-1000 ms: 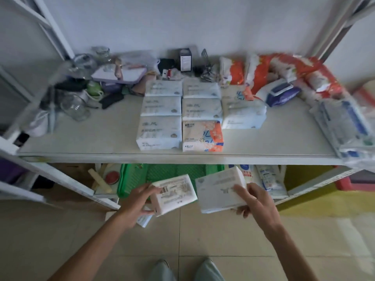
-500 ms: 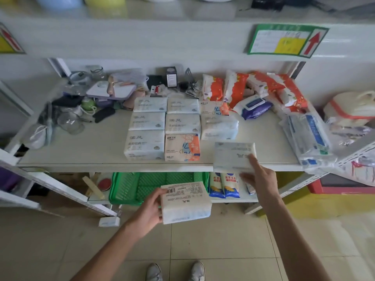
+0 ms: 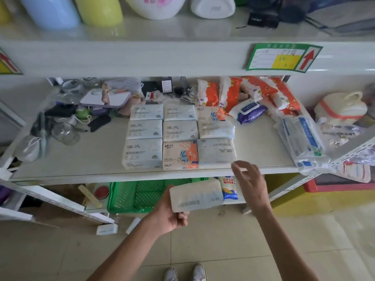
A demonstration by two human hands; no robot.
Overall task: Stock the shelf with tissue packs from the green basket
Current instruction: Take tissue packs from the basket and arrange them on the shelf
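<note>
My left hand (image 3: pixel 172 213) grips a white tissue pack (image 3: pixel 195 194) in front of the shelf (image 3: pixel 81 159), below its front edge. My right hand (image 3: pixel 248 179) hovers empty, fingers apart, just off the shelf edge beside a pale blue tissue pack (image 3: pixel 216 152) lying at the front right of a three-by-three block of tissue packs (image 3: pixel 162 136). An orange-patterned pack (image 3: pixel 179 155) sits in the block's front middle. The green basket (image 3: pixel 142 196) stands on the lower level under the shelf, and nothing shows in its visible part.
Jars, a lid and small clutter (image 3: pixel 67 122) fill the shelf's left. Orange snack bags (image 3: pixel 243 92), a wipes pack (image 3: pixel 250 111) and plastic-wrapped goods (image 3: pixel 302 136) crowd the right. Upper shelf edge with a green label (image 3: pixel 282 57) hangs above. Small boxes (image 3: pixel 106 229) lie on the floor.
My right hand set its pale blue pack down at the front right of the block and let go. My left hand rose slightly with its pack. The view tilted up.
</note>
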